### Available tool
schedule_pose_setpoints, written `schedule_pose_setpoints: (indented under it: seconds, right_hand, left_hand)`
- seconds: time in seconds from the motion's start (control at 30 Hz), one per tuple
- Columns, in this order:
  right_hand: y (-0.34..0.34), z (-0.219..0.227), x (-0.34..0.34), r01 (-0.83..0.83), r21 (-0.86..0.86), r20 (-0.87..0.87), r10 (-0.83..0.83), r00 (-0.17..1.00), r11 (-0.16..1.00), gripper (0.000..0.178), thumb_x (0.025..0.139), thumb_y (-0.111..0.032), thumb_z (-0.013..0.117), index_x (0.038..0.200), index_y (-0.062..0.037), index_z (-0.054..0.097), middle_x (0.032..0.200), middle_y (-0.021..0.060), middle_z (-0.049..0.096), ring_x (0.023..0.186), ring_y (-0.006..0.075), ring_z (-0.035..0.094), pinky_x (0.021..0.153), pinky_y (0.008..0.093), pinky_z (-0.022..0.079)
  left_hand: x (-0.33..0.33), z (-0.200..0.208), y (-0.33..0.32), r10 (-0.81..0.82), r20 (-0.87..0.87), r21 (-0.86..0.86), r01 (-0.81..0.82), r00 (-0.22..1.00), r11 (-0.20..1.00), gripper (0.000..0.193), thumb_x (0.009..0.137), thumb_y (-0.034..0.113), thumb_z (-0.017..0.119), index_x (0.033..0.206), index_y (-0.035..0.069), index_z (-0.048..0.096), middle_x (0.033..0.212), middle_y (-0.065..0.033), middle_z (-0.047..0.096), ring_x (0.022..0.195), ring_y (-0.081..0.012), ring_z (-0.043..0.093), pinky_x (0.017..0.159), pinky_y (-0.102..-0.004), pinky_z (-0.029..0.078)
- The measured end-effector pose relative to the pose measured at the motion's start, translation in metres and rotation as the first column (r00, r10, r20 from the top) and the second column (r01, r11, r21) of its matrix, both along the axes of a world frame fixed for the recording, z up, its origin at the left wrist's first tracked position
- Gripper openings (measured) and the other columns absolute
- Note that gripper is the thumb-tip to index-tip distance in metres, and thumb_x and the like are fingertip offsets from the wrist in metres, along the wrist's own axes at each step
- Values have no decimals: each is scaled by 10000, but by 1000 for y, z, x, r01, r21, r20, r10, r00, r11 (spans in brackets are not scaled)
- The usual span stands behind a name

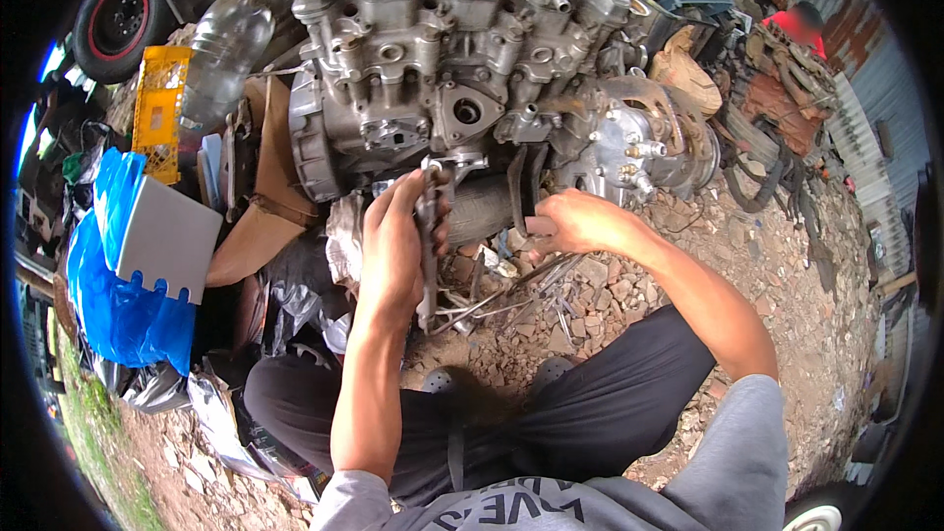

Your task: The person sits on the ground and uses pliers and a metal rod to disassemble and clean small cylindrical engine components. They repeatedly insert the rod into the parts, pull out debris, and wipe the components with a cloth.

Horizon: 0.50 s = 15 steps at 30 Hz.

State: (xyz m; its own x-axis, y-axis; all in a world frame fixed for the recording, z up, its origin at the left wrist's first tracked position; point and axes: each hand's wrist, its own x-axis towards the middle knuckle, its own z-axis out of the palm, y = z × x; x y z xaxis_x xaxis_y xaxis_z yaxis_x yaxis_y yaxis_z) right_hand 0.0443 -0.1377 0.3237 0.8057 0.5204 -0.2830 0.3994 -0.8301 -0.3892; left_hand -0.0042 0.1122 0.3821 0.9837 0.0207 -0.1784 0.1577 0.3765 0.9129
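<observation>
A large grey metal engine block (433,49) fills the space in front of me. My left hand (395,226) is wrapped round a long, narrow grey metal part (428,265) held upright just below the engine, its top near a small flange. To its right, my right hand (580,221) is closed, with a small flat brownish piece (538,225) pinched at the fingertips. Just beside that piece hangs a dark curved metal bracket (517,187). A rounded silver pump-like housing (629,147) with brass-coloured fittings is at the engine's right end. What the brownish piece is, I cannot tell.
On the left are a cardboard box (258,216), a yellow plastic crate (162,108), a clear bottle (226,54) and a white panel (169,236) on blue plastic. Thin rods (501,300) lie on the stony ground between my feet. Hoses and rusty parts lie right, near another person (798,29).
</observation>
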Motion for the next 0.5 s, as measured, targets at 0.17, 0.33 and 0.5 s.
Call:
schedule_pose_setpoints:
  seconds: [0.17, 0.33, 0.5]
  right_hand:
    - [-8, 35, -7, 230, 13, 29, -230, 973, 973, 471, 837, -371, 737, 971, 75, 669, 989, 284, 700, 997, 419, 687, 843, 487, 537]
    - [-31, 51, -27, 467, 308, -152, -442, 884, 829, 465, 947, -378, 590, 1015, 81, 617, 973, 245, 694, 968, 327, 694, 866, 421, 508]
    - [-33, 54, -50, 381, 415, 92, -454, 886, 826, 405, 1050, -339, 482, 1059, 40, 625, 981, 249, 664, 934, 343, 673, 842, 442, 498]
  left_hand:
    - [22, -10, -41, -225, -42, -126, 218, 974, 968, 359, 1049, 243, 444, 1189, -14, 651, 839, -44, 642, 648, -139, 551, 584, -276, 440]
    - [14, -38, -70, -382, -102, -275, 343, 918, 898, 323, 1061, 199, 446, 1238, -10, 617, 865, -38, 634, 681, -130, 563, 610, -266, 467]
    - [9, -67, -98, -458, -103, -179, 437, 883, 881, 331, 1075, 216, 469, 1290, -7, 587, 904, -40, 647, 693, -122, 592, 591, -267, 504]
